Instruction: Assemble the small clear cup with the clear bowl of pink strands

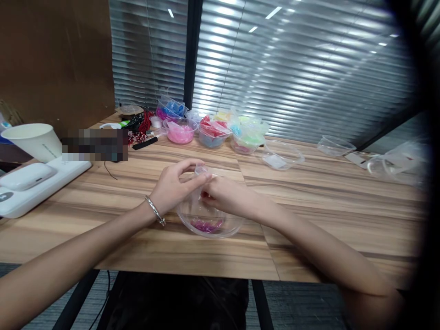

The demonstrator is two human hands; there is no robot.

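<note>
A clear plastic bowl (pixel 220 234) sits on the table in front of me, with small purple pieces (pixel 206 225) gathered at its near side. Above its far left rim, my left hand (pixel 174 184) pinches a small clear plastic bag (pixel 200 169) between thumb and fingers. My right hand (pixel 231 195) reaches over the bowl from the right, its fingers curled down close to the bag. Whatever those fingers grip is hidden behind the hand.
Along the back of the wooden table (pixel 326 220) stand several clear bowls with coloured contents, such as a pink-filled bowl (pixel 180 132). A lidless clear bowl (pixel 282 156) lies to their right. At left are a white power strip (pixel 65 169) and a paper cup (pixel 34 141).
</note>
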